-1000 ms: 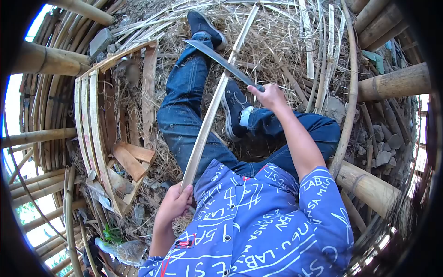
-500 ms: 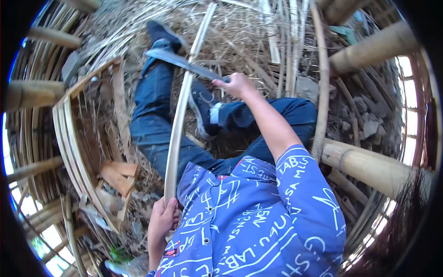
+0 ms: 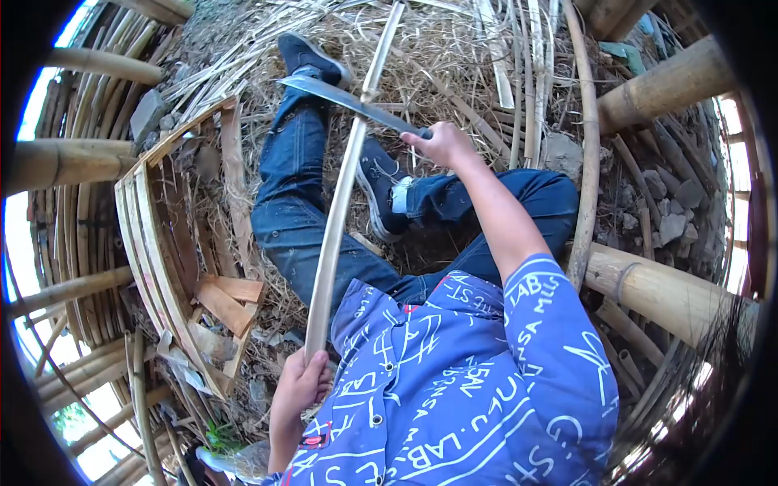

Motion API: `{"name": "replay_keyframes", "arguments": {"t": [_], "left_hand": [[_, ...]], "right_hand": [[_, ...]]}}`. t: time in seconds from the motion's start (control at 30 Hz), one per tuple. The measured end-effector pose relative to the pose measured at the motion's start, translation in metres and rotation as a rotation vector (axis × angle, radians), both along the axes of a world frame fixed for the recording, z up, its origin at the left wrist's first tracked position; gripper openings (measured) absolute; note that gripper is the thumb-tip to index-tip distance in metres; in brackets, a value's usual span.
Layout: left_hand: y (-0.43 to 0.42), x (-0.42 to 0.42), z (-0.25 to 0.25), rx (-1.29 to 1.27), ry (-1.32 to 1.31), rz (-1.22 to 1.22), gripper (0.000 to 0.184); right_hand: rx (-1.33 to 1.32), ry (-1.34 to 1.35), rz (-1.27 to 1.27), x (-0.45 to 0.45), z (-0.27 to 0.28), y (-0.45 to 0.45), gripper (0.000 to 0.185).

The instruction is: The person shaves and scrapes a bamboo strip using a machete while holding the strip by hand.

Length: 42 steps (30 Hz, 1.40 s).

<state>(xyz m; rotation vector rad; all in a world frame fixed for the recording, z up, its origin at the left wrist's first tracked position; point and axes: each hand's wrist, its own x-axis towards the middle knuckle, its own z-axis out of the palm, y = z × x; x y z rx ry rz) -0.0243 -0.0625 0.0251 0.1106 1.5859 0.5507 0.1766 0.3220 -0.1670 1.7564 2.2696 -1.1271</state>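
A long pale bamboo strip runs from my lap up past my feet. Its near end is in my left hand, with the fingers wrapped round it beside my shirt. My right hand grips the dark handle of a long machete. The blade points to the upper left and crosses the strip near the strip's upper part, touching or just over it. The tip of the blade lies over my outstretched leg, just below the shoe.
Pale slats stand in a curved row at the left, beside brown wood pieces. Shavings and thin strips cover the ground ahead. A thick bamboo pole and stones lie at the right.
The view has shifted, moving the whole scene left and then partly back right. My left hand sits a little lower with the strip's end. Both hands keep their holds.
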Motion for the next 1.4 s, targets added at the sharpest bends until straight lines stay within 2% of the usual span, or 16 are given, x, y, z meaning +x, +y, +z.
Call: {"name": "replay_keyframes", "arguments": {"t": [0.17, 0.33, 0.43, 0.47, 0.53, 0.57, 0.7, 0.73, 0.77, 0.9, 0.93, 1.03, 1.1, 1.23, 1.37, 1.4], "left_hand": [[0.001, -0.001, -0.011, -0.001, -0.031, 0.05, 0.021], [0.001, -0.006, -0.027, 0.048, -0.021, -0.006, 0.024], [0.005, -0.008, -0.01, -0.014, -0.005, -0.012, 0.024], [0.003, -0.007, -0.001, -0.025, -0.033, 0.012, 0.022], [-0.001, -0.002, -0.001, 0.024, -0.022, -0.01, 0.021], [-0.001, 0.0, -0.001, 0.075, -0.008, -0.033, 0.021], [0.002, -0.007, -0.003, 0.017, -0.041, 0.009, 0.018], [-0.005, -0.01, -0.007, 0.034, -0.146, 0.053, 0.018], [-0.003, -0.009, -0.01, 0.032, -0.154, 0.06, 0.018], [-0.001, -0.007, -0.014, 0.045, -0.052, -0.005, 0.018], [-0.003, -0.009, -0.013, 0.025, -0.051, 0.002, 0.018], [-0.001, -0.007, 0.001, -0.003, -0.038, 0.019, 0.018], [-0.005, -0.004, 0.004, 0.066, 0.015, -0.002, 0.018], [0.002, -0.008, -0.009, 0.101, -0.059, -0.006, 0.017], [-0.005, -0.014, -0.026, 0.072, -0.227, 0.012, 0.022], [-0.004, -0.015, -0.029, 0.059, -0.249, 0.026, 0.023]], "right_hand": [[0.016, 0.053, 0.001, -0.007, -0.003, -0.019, 0.09], [0.146, 0.121, 0.285, -0.008, 0.014, -0.09, 0.09], [0.097, 0.05, 0.405, -0.007, 0.015, -0.075, 0.092], [0.211, 0.012, 0.338, -0.005, 0.008, -0.059, 0.093], [0.005, -0.011, 0.009, 0.0, 0.009, -0.011, 0.092], [-0.003, -0.012, -0.016, 0.004, -0.014, 0.007, 0.091], [0.086, 0.037, 0.013, -0.009, 0.0, -0.007, 0.09], [0.039, 0.046, 0.03, -0.012, 0.007, -0.016, 0.091], [0.09, 0.118, 0.127, -0.007, 0.014, -0.032, 0.09], [0.051, 0.121, 0.282, -0.016, 0.027, -0.081, 0.089], [0.154, 0.109, 0.327, -0.016, 0.009, -0.082, 0.089], [0.248, -0.014, 0.258, -0.007, 0.011, -0.036, 0.09], [0.162, -0.065, 0.034, 0.007, -0.005, 0.012, 0.092], [0.187, -0.085, 0.034, -0.004, 0.006, 0.001, 0.092], [0.368, -0.068, 0.07, 0.004, -0.008, -0.039, 0.086], [0.516, -0.041, 0.094, 0.005, -0.012, -0.05, 0.082]]}}
